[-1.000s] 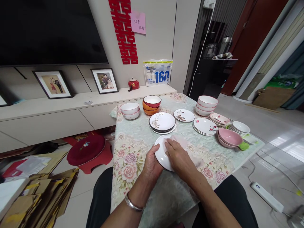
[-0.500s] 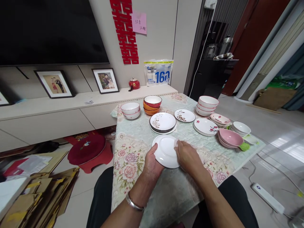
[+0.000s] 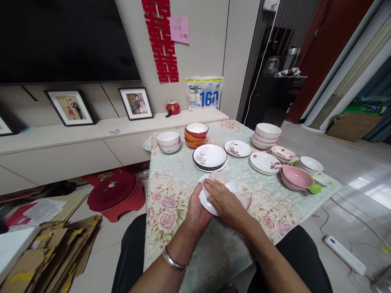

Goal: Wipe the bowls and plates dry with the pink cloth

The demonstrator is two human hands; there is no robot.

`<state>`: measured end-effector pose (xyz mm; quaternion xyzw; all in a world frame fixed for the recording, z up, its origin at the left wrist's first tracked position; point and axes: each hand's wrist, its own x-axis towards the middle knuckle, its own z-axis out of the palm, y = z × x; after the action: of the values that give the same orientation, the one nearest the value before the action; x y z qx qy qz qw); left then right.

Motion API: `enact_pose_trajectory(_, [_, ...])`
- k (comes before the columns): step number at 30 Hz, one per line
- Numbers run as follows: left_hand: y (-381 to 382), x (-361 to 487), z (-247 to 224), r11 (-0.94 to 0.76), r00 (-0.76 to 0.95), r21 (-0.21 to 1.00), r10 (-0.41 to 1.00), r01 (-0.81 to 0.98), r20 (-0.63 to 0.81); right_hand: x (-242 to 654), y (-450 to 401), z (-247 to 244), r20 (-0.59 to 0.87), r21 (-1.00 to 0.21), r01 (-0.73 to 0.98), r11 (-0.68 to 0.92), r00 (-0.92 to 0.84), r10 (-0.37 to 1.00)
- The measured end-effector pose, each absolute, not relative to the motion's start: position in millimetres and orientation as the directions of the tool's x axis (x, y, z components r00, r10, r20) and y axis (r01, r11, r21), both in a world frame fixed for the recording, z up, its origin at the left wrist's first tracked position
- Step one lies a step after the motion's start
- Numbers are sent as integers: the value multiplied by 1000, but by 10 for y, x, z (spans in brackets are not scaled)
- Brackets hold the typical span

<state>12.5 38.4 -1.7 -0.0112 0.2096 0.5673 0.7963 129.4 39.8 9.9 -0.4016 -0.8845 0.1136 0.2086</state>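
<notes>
From my remote seat, I had the left hand (image 3: 197, 209) palm up, its thumb at the near-left rim of the white plate (image 3: 204, 200) and its other fingers mostly hidden beneath. That hand was closed on the plate, holding it tilted above the tablecloth (image 3: 171, 203). The left forearm slanted up and inward, with a silver bracelet (image 3: 172, 260) around the wrist.

I had the right hand (image 3: 224, 200) palm down over the plate, wrist low, its fingers nearly straight, held close together and pointing toward the left thumb. It pressed a pale pink cloth (image 3: 242, 198) against the plate; I could not tell whether its fingers pinched any of it. The cloth spread out beyond the fingers and to the right of that hand.

Just beyond both hands stood the dark-rimmed plates (image 3: 209, 156), with 1 brown-patterned plate (image 3: 238, 149) farther right. Ahead and to the right of the right hand sat the flowered plates (image 3: 264, 162) and 2 pink bowls (image 3: 296, 176). Beyond the left hand were 2 white bowls (image 3: 168, 139).
</notes>
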Motion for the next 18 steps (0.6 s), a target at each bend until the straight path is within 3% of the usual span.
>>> enact_pose_trajectory(6, [394, 136, -18, 336, 223, 306, 909, -891, -352, 1299, 305, 61, 299, -309, 807, 504, -420, 857])
enact_pose_trajectory(10, [378, 107, 25, 371, 234, 281, 876, -885, -422, 1260, 118, 197, 226, -254, 790, 559, -513, 828])
enact_pose_trajectory(14, [380, 74, 49, 403, 277, 263, 870, -877, -407, 1389, 70, 321, 161, -313, 674, 669, -657, 737])
enact_pose_trajectory(18, [419, 63, 25, 358, 211, 320, 886, -877, -413, 1535, 135, 280, 123, -292, 717, 633, -628, 768])
